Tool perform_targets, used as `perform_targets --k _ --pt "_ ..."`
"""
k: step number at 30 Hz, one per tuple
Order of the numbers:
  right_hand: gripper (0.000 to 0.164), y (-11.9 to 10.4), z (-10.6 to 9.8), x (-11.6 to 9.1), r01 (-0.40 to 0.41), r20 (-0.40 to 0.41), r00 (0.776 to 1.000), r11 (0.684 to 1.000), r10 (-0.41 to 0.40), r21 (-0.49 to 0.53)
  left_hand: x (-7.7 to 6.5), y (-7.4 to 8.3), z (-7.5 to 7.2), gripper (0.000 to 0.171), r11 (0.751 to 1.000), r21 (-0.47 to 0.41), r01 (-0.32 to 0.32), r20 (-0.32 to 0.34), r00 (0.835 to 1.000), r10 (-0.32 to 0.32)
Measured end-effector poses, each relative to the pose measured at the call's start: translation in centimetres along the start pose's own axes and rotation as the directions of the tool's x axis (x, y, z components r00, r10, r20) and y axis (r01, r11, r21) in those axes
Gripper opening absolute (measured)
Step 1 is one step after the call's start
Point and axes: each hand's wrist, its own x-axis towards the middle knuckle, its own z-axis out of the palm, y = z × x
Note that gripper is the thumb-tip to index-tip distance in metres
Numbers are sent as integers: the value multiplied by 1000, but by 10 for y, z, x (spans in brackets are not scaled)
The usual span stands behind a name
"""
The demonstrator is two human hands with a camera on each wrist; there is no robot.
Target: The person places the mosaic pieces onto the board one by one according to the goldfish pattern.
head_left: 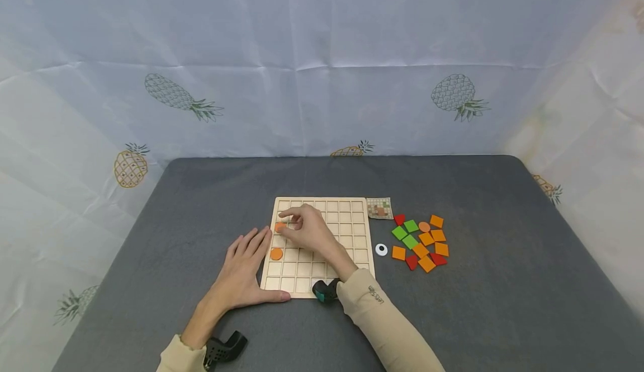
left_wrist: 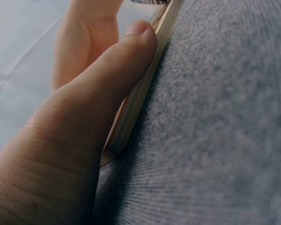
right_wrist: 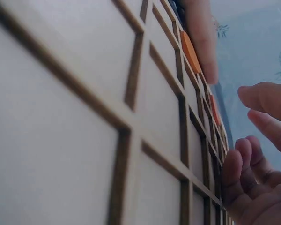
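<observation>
A wooden grid board [head_left: 347, 221] lies on the table. My left hand [head_left: 241, 276] rests along its left edge, fingers fairly straight, with the thumb along the front edge; the left wrist view shows that thumb [left_wrist: 117, 63] against the board's side [left_wrist: 145, 84]. Over the board's left part is my right hand [head_left: 311, 231], thumb and index finger apart with nothing between them. Just by its fingertips sits an orange piece [head_left: 279, 227] in a left-column cell. A round orange piece [head_left: 276, 254] lies lower in that column. Both orange pieces [right_wrist: 190, 52] show in the right wrist view.
Right of the board, several orange squares [head_left: 436, 221], green squares [head_left: 411, 226] and red triangles [head_left: 411, 262] lie loose with an orange disc [head_left: 425, 227]. A white ring-shaped piece [head_left: 381, 250] is nearer the board. A small pattern card [head_left: 379, 208] touches the board's top right corner.
</observation>
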Motion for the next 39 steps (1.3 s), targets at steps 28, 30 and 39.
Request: perform_targets --k 28,30,39 --pt "36 27 -109 -63 -1 -137 990 994 -14 -106 0 1 -2 137 1000 -17 15 25 1000 -15" --pt "36 33 -118 -69 -10 -153 988 992 -9 -123 0 1 -2 137 1000 -17 15 23 1000 -15" --pt "38 65 -156 -99 -85 -209 976 984 52 -154 1 2 -2 137 1000 -14 18 33 999 -17"
